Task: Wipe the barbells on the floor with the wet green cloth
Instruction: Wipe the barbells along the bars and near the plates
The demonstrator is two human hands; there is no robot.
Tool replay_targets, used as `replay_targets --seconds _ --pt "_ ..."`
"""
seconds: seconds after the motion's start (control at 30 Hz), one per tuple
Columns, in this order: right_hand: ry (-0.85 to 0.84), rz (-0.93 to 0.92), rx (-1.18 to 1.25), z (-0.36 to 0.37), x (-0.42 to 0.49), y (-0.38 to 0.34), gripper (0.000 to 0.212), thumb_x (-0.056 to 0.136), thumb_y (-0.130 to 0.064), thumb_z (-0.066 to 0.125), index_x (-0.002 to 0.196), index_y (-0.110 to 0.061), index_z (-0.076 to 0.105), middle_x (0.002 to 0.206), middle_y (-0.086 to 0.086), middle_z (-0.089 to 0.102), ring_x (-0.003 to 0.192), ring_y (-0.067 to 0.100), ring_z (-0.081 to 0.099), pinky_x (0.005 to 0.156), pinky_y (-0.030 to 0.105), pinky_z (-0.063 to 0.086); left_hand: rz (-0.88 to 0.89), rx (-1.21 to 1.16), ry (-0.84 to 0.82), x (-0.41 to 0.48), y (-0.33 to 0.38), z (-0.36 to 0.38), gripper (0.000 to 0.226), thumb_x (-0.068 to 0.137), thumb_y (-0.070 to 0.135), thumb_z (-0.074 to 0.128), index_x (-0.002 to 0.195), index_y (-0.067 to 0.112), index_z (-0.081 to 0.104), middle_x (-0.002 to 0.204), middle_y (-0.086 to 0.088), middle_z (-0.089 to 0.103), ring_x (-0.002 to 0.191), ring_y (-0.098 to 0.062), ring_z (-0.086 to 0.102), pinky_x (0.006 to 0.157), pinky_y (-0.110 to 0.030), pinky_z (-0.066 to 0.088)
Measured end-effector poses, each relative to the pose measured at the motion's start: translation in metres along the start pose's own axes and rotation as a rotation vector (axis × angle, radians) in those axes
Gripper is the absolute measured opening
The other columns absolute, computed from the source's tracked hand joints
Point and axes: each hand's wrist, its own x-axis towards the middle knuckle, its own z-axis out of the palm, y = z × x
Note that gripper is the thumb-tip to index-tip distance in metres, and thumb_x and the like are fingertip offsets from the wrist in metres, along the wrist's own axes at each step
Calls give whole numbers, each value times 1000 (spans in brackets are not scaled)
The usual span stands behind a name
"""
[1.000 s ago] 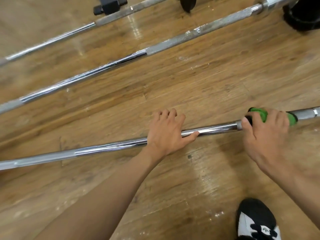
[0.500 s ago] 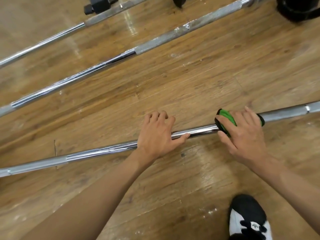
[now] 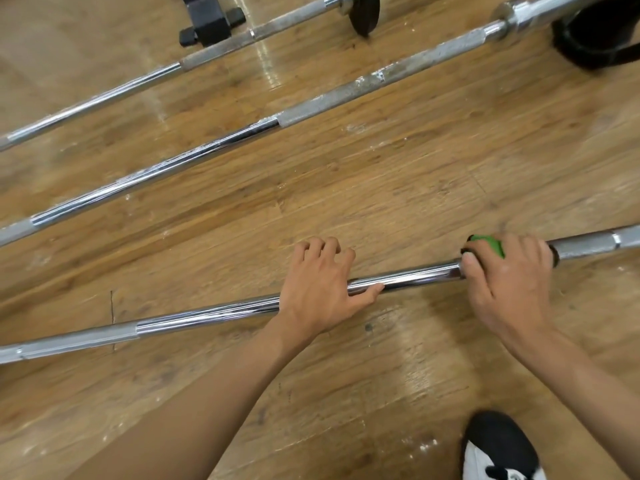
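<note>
Nearest barbell [image 3: 207, 311]: flat on the wooden floor [image 3: 381, 188].
Left hand [image 3: 318, 285]: fingers curled over its shiny middle, thumb along the bar.
Right hand [image 3: 509, 282]: gripping the green cloth [image 3: 486, 245] wrapped round the bar, beside the knurling.
Beyond: middle barbell [image 3: 194, 157] and far barbell [image 3: 104, 95], well apart.
Underfoot: black-and-white shoe [image 3: 498, 448], near the right arm.

Scuffed wood-plank floor [image 3: 381, 188] with glare streaks. Three barbells lie on it, roughly parallel and well apart: near barbell [image 3: 207, 311], middle barbell [image 3: 329, 97], far barbell [image 3: 104, 95]. The far one carries a black plate [image 3: 363, 12]. A black stand foot [image 3: 207, 22] touches it. Dark round object [image 3: 595, 39] by the middle barbell's end. Black-and-white shoe [image 3: 498, 448] planted near the near barbell.
</note>
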Motion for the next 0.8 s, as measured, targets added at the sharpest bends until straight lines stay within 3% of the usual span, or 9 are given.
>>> replay_targets --seconds 0.1,0.2,0.3,0.43,0.53,0.6,0.7,0.8 --pt "-52 2 -25 1 -4 -37 58 102 -51 32 94 -9 73 96 22 58 90 39 50 88 50 36 -4 -1 10 1 0 0 80 90 83 24 107 19 69 108 -6 63 101 -30 54 95 -45 36" --pt "-154 -191 9 6 -15 -65 60 104 -56 26 103 -16 71 98 14 60 91 35 52 88 49 38 -8 -1 21 1 1 2 81 90 84 25 108 18 69 107 -6 63 100 -31 54 94 -46 37" --pt "-203 -341 11 3 -8 -42 64 106 -60 19 116 -19 68 99 10 58 90 34 53 84 47 40 -13 -1 38 0 1 2 80 90 84 25 106 19 69 105 -6 63 97 -30 54 92 -45 36" --pt "-105 -163 -32 -6 2 15 70 107 -57 18 110 -11 70 95 16 56 88 37 51 84 49 40 -3 14 33 -2 0 2 79 92 83 24 105 19 69 103 -5 63 97 -29 53 93 -45 36" --pt "-62 19 -46 -7 1 -3 68 105 -57 27 95 -9 73 96 22 59 88 40 51 86 51 39 0 22 32 -3 3 0 78 92 82 27 102 18 70 99 -6 65 94 -29 55 93 -47 38" --pt "-88 31 -62 -3 -6 -38 63 100 -59 35 91 -12 75 97 21 63 89 40 53 86 50 38 -6 16 42 -4 4 1 77 91 82 29 101 18 70 97 -6 65 92 -30 55 93 -48 38" --pt "-179 -199 -19 6 -20 -84 58 98 -63 37 103 -18 74 98 13 63 89 36 53 84 48 39 6 10 51 -4 1 1 77 91 83 28 101 17 68 98 -8 65 93 -32 55 92 -49 37" --pt "-246 -416 15 5 -16 -68 61 103 -65 29 119 -21 68 105 9 60 91 33 54 81 46 41 4 6 49 -5 0 2 78 92 83 27 102 17 67 99 -8 65 94 -31 55 93 -49 38"
